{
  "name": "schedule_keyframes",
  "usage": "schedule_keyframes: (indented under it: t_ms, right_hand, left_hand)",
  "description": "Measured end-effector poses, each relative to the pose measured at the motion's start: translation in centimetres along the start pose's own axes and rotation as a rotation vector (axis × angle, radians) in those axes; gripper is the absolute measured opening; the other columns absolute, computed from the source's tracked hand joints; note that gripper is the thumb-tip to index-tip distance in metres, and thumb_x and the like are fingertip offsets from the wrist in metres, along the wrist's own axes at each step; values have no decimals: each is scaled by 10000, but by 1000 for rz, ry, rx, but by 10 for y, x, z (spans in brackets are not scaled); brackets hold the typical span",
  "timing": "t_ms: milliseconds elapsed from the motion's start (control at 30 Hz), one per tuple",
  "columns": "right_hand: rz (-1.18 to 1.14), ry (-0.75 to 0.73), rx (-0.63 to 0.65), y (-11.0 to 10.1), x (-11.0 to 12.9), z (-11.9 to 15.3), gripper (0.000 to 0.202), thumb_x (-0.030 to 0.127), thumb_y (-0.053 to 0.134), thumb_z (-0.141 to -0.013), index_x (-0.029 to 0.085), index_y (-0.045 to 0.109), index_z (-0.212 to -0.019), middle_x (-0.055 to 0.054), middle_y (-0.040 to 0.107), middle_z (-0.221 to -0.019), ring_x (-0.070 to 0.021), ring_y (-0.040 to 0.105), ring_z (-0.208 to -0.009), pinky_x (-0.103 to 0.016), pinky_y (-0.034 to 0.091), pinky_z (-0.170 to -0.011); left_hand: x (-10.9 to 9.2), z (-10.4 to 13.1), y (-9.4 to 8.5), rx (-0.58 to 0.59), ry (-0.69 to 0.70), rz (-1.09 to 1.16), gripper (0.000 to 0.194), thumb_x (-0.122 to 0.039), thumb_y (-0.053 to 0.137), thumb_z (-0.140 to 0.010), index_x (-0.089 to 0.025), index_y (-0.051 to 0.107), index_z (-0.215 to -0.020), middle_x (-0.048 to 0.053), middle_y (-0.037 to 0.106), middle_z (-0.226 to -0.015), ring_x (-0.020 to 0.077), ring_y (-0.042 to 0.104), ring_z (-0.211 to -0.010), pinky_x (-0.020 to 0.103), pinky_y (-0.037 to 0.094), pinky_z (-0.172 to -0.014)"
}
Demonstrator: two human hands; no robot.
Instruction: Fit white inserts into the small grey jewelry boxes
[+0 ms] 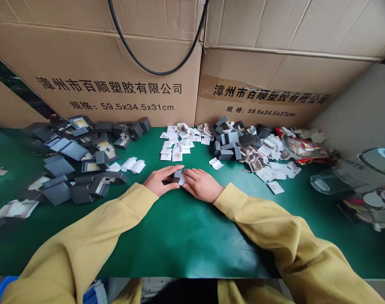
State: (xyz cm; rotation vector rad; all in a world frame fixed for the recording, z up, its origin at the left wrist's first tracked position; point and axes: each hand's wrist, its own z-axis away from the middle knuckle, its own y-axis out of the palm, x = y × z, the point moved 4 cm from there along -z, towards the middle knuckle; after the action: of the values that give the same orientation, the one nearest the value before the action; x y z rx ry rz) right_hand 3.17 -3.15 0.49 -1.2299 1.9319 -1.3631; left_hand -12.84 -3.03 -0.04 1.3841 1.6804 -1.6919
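Near the middle of the green table [161, 236], a small dark box [177, 175] is pinched between the thumb and fingers of my left hand [162, 180]. My right hand [201, 184] meets it from the right, its fingers closed on a small white piece [183, 180] against the box. Part of that piece is hidden under my fingertips. Just beyond my hands lie rows of small white cards [176, 147]. A single white card [216, 163] rests a little behind my right hand.
Many dark boxes [64, 147] cover the left side. Another dark pile [232, 141] and white inserts [271, 152] lie at the back right, near a red packet [309, 152] and a clear plastic container [347, 173]. Cardboard cartons [116, 55] stand behind, with a black cable [161, 73] hanging down.
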Motion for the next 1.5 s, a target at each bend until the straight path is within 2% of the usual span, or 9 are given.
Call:
schedule_keyframes:
  t_ms: [200,433,700,900,1133,1233,1367,1433,1500]
  right_hand:
    - [-391,182,-134,-3,-14,-1,223,307,465,-840,154,565,-968,-76,586,-914,-161,528,-829,-297,440,-756]
    - [-566,356,-27,5,-24,-7,244,378,620,-702,175,546,-816,-7,594,-798,-119,513,-680,-246,394,-628]
    - [-486,344,77,1,-19,-12,263,366,618,-686,179,509,-836,-8,586,-815,-135,499,-719,-253,337,-656]
    - [-418,337,44,2,-16,-8,243,366,598,-718,178,513,-845,-37,596,-887,-163,494,-781,-289,343,-705]
    - [-802,407,-28,9,-29,-3,273,408,476,-817,164,574,-893,-8,595,-785,-86,454,-604,-219,369,-585]
    - [-849,457,-23,8,-31,-4,302,415,480,-809,149,587,-901,2,581,-749,-74,430,-574,-211,358,-556]
    - [-978,450,90,5,-33,-6,354,453,488,-791,137,616,-883,19,552,-677,-67,413,-555,-206,346,-530]
    - [-1065,489,141,4,-36,-6,381,478,504,-770,134,620,-882,31,530,-627,-56,393,-505,-199,331,-482]
    - [-1148,552,152,5,-38,-5,391,493,539,-736,131,611,-865,44,503,-575,-45,371,-450,-191,310,-430]
  left_hand:
    - [1,-1,0,39,-51,85,613,-340,620,-711,-236,437,-1286,72,469,-1296,218,572,-1008,337,500,-874]
    - [4,0,1,33,-17,35,614,-381,631,-695,-240,462,-1268,68,471,-1293,234,552,-1044,343,495,-877]
    - [1,1,1,62,46,-52,584,-376,612,-722,-253,453,-1271,49,504,-1246,221,532,-1075,338,425,-960]
    - [0,2,2,51,38,-49,592,-388,597,-731,-252,435,-1284,56,489,-1271,227,541,-1068,328,472,-906]
    - [-2,3,4,32,41,-35,578,-378,562,-762,-217,413,-1296,82,501,-1276,226,562,-1052,331,489,-883]
    - [-11,4,5,10,181,-133,537,-341,550,-779,-217,417,-1285,84,500,-1280,225,506,-1134,350,427,-961]
    - [-24,6,6,-12,401,-168,477,-257,495,-821,-229,398,-1287,89,468,-1307,207,427,-1213,382,367,-1012]
    - [-25,6,6,-20,378,-155,469,-251,481,-828,-233,392,-1288,87,455,-1319,205,406,-1229,388,350,-1022]
    - [-22,5,6,-11,258,-96,487,-278,467,-836,-234,359,-1309,89,439,-1333,208,412,-1225,377,353,-1017]
